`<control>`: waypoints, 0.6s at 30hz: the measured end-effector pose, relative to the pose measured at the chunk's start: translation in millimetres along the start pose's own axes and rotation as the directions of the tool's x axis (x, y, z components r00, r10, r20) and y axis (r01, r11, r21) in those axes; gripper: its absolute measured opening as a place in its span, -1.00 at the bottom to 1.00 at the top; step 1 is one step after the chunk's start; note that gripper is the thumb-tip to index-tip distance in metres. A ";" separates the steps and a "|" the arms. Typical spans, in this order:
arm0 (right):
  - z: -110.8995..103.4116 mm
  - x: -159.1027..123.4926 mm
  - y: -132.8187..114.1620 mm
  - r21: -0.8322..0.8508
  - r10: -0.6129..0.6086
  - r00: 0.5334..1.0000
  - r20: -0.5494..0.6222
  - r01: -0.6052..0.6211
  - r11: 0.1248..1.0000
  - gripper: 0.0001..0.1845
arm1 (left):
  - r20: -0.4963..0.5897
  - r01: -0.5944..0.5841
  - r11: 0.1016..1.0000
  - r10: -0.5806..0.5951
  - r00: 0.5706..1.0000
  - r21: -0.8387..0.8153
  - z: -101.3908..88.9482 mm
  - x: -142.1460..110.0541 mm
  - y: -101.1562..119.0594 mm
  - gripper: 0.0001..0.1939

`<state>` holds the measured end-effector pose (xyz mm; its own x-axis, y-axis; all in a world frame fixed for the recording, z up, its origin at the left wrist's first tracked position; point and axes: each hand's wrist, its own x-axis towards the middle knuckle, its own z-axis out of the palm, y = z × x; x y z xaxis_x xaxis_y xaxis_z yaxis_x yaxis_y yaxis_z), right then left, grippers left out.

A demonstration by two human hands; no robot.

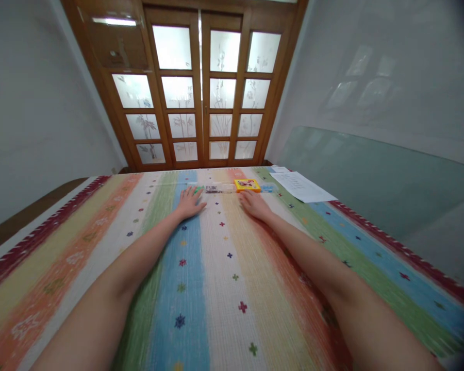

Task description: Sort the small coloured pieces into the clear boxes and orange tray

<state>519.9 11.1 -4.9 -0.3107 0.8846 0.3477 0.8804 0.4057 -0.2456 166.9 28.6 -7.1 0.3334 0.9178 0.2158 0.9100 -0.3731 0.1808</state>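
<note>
Both my arms stretch forward across a striped, many-coloured cloth. My left hand lies flat on the cloth with fingers spread, its fingertips close to a small green object. My right hand rests palm down, fingers extended, just short of a yellow box. Between the two hands, at the far edge, lies a clear flat packet with dark print. Neither hand holds anything.
A white printed sheet lies at the far right of the cloth, with a small light blue item beside the yellow box. A wooden door with frosted glass panes stands beyond. Grey walls flank both sides.
</note>
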 end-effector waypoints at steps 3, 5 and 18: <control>12.7 -8.9 -44.6 0.062 -0.073 0.994 0.083 0.068 0.996 -0.43 | 0.076 -0.065 0.998 0.065 0.995 0.003 -5.8 -29.7 -7.1 -0.19; 21.0 -11.8 -75.1 0.073 -0.112 0.983 0.148 0.102 0.992 -0.40 | 0.150 -0.091 0.996 0.090 0.985 -0.001 -9.0 -48.5 -6.6 -0.16; 30.5 -31.4 -120.4 0.046 -0.159 0.944 0.288 0.152 0.987 -0.11 | 0.296 -0.032 0.999 0.028 0.955 0.008 -22.2 -96.2 10.7 -0.05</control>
<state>412.8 -58.5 -13.8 -0.5363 0.8372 0.1069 0.8057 0.5455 -0.2309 139.1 -66.6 -4.7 0.4169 0.9060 -0.0724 0.9008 -0.4012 0.1664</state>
